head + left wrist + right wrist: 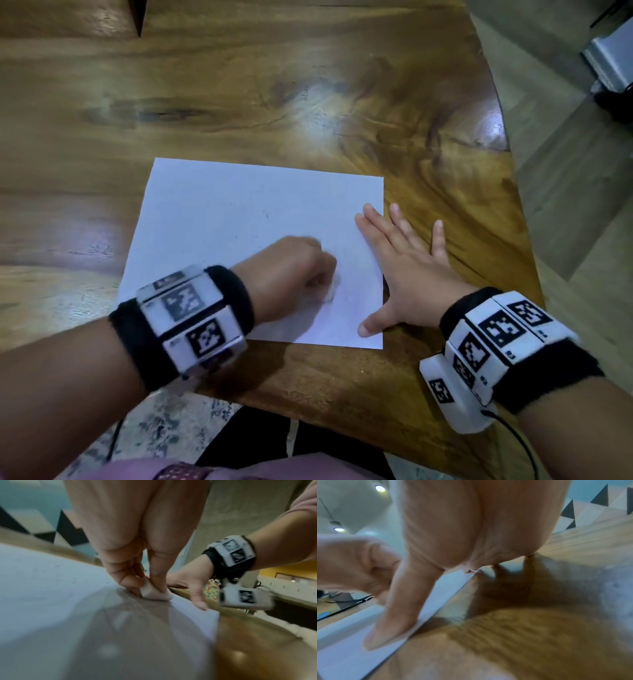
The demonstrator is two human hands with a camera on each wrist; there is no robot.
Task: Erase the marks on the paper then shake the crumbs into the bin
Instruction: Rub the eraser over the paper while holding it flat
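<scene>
Two hands work on one sheet of paper (246,226) lying flat on a wooden table (239,85), near its edge closest to the person. Left hand (291,274), fingers curled, pinches a small white eraser (152,592) between thumb and fingertips and presses it down onto the paper; seen from the head camera, the contact point lies toward 5 o'clock on the sheet. The hand is motion-blurred in that view. Faint grey smudging shows on the paper beside the eraser, and a few tiny dark specks lie near the sheet's centre. Right hand (407,270) lies flat with fingers straight and spread, holding nothing. It straddles the sheet's 3 o'clock edge: thumb (388,622) and index fingertip rest on the paper, while the remaining fingers and the palm lie on the bare table. Each wrist carries a black band (233,294) bearing white blocks printed with black square markers. At 1 o'clock from the paper, beyond the table's curved edge, a grey object (609,65) stands on the floor; it is too far cropped to identify. No bin appears in any view.
</scene>
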